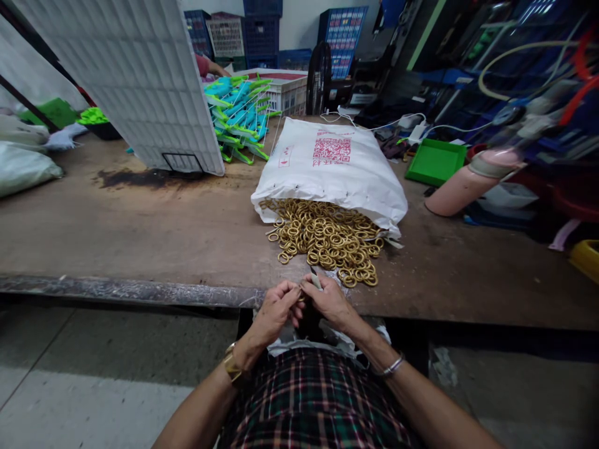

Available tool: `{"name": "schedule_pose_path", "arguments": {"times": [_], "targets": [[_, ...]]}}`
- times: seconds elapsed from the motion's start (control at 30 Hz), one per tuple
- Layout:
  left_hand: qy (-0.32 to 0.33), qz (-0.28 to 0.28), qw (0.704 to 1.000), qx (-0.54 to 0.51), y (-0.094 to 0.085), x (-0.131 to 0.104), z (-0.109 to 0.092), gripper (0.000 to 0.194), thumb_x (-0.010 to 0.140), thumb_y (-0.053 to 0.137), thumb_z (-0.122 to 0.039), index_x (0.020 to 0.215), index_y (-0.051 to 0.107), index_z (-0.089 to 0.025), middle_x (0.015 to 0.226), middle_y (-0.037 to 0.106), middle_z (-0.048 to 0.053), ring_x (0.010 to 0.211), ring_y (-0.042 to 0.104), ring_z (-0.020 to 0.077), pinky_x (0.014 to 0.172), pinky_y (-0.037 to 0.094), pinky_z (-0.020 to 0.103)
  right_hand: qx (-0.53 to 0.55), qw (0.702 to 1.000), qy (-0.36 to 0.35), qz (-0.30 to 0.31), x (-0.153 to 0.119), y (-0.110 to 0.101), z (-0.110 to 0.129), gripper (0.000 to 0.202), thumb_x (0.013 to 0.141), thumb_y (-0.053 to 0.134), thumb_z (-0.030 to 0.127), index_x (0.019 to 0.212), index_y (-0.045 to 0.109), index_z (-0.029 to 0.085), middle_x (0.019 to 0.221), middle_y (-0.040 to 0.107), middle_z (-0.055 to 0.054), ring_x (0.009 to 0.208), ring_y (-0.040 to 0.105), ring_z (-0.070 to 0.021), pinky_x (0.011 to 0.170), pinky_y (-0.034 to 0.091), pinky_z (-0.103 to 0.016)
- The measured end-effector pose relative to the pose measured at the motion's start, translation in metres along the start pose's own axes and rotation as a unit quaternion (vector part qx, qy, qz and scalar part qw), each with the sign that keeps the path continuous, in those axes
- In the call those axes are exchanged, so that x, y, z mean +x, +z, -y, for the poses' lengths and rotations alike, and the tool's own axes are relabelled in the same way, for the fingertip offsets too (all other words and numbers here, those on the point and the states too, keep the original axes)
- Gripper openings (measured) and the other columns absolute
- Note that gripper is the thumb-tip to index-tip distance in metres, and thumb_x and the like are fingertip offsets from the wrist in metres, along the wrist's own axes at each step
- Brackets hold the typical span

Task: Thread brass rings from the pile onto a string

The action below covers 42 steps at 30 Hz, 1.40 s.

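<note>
Gold ring (302, 298) pinched between the hands (279, 310), slim tool (316, 280) in the right, ring pile (330, 237) beyond

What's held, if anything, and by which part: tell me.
Left hand and right hand hold a golden ring between them, grip unclear; the right also has a slim tool by its near end.
</note>
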State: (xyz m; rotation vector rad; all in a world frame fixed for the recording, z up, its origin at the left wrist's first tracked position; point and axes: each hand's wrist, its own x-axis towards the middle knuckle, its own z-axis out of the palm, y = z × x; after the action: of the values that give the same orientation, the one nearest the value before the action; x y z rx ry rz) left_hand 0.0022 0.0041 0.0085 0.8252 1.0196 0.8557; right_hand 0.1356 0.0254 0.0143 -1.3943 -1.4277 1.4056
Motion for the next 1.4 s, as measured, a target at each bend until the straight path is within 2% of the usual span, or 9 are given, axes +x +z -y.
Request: {"name": "schedule_pose_path", "arguments": {"times": [0.27, 0.43, 0.53, 0.63, 0.93, 1.17, 1.3, 1.4], "targets": [[0.002, 0.015, 0.996, -0.093, -0.001, -0.002, 0.007, 0.033, 0.07, 0.061, -0.046, 0.075, 0.049, -0.016, 0.06, 0.054, -0.003, 0.043, 0.047, 0.0058, 0.039, 0.038, 0.017, 0.01, 1.0, 0.005, 0.001, 0.002, 0.001, -0.007, 0.019, 0.076, 0.044, 0.032, 0.063, 0.048, 0.019, 0.051, 0.042, 0.006, 0.046, 0.033, -0.0081, 0.047, 0.029, -0.021], [0.01, 0.002, 0.992, -0.124, 0.0, -0.003, 0.005, 0.034, 0.069, 0.062, -0.047, 0.074, 0.047, -0.017, 0.059, 0.054, -0.003, 0.042, 0.047, 0.0061, 0.039, 0.037, 0.017, -0.124, 0.991, -0.046, -0.014, -0.001, -0.002, -0.007, 0.019, 0.078, 0.041, 0.027, 0.062, 0.048, 0.019, 0.055, 0.047, 0.003, 0.052, 0.041, -0.0101, 0.051, 0.031, -0.022], [0.017, -0.007, 0.993, -0.117, 0.0, -0.002, 0.003, 0.036, 0.068, 0.063, -0.048, 0.074, 0.047, -0.017, 0.059, 0.054, -0.003, 0.043, 0.048, 0.0061, 0.039, 0.037, 0.017, -0.225, 0.969, -0.097, 0.019, -0.005, -0.002, -0.009, 0.015, 0.077, 0.039, 0.02, 0.065, 0.048, 0.02, 0.055, 0.048, 0.003, 0.051, 0.041, -0.0107, 0.051, 0.03, -0.022], [0.026, -0.011, 0.994, -0.103, -0.001, -0.002, 0.005, 0.036, 0.068, 0.062, -0.049, 0.074, 0.048, -0.016, 0.058, 0.054, -0.003, 0.042, 0.047, 0.0058, 0.039, 0.037, 0.016, -0.28, 0.952, -0.117, 0.045, -0.007, -0.002, -0.01, 0.016, 0.073, 0.037, 0.012, 0.07, 0.05, 0.02, 0.057, 0.052, 0.002, 0.053, 0.045, -0.0113, 0.053, 0.03, -0.022], [0.043, -0.022, 0.997, -0.058, -0.003, -0.002, 0.008, 0.037, 0.069, 0.061, -0.051, 0.072, 0.047, -0.017, 0.059, 0.054, -0.003, 0.043, 0.047, 0.0058, 0.041, 0.038, 0.016, -0.336, 0.932, -0.123, 0.064, -0.007, -0.002, -0.008, 0.021, 0.069, 0.037, 0.009, 0.078, 0.054, 0.019, 0.065, 0.058, -0.001, 0.058, 0.048, -0.0126, 0.056, 0.03, -0.022], [0.073, -0.022, 0.997, -0.022, -0.005, -0.009, 0.012, 0.036, 0.072, 0.057, -0.051, 0.069, 0.047, -0.017, 0.057, 0.052, -0.003, 0.041, 0.046, 0.0056, 0.04, 0.037, 0.017, -0.375, 0.915, -0.108, 0.103, -0.007, -0.003, 0.001, 0.019, 0.076, 0.038, 0.013, 0.078, 0.056, 0.018, 0.062, 0.06, -0.002, 0.052, 0.046, -0.0122, 0.05, 0.024, -0.023], [0.084, -0.008, 0.995, -0.045, -0.003, -0.02, 0.007, 0.03, 0.076, 0.057, -0.044, 0.069, 0.049, -0.016, 0.058, 0.054, -0.002, 0.043, 0.048, 0.0062, 0.043, 0.04, 0.019, -0.473, 0.875, -0.079, 0.073, -0.004, -0.003, 0.001, 0.021, 0.074, 0.041, 0.013, 0.085, 0.058, 0.018, 0.066, 0.063, -0.006, 0.055, 0.05, -0.0151, 0.051, 0.023, -0.025], [0.072, 0.024, 0.991, -0.113, 0.001, -0.025, -0.003, 0.027, 0.076, 0.058, -0.041, 0.069, 0.049, -0.016, 0.059, 0.054, -0.001, 0.044, 0.049, 0.0079, 0.043, 0.041, 0.02, -0.514, 0.856, -0.063, 0.017, 0.001, -0.005, -0.001, 0.023, 0.074, 0.041, 0.013, 0.09, 0.057, 0.017, 0.07, 0.064, -0.007, 0.059, 0.054, -0.0168, 0.053, 0.025, -0.026]]}}
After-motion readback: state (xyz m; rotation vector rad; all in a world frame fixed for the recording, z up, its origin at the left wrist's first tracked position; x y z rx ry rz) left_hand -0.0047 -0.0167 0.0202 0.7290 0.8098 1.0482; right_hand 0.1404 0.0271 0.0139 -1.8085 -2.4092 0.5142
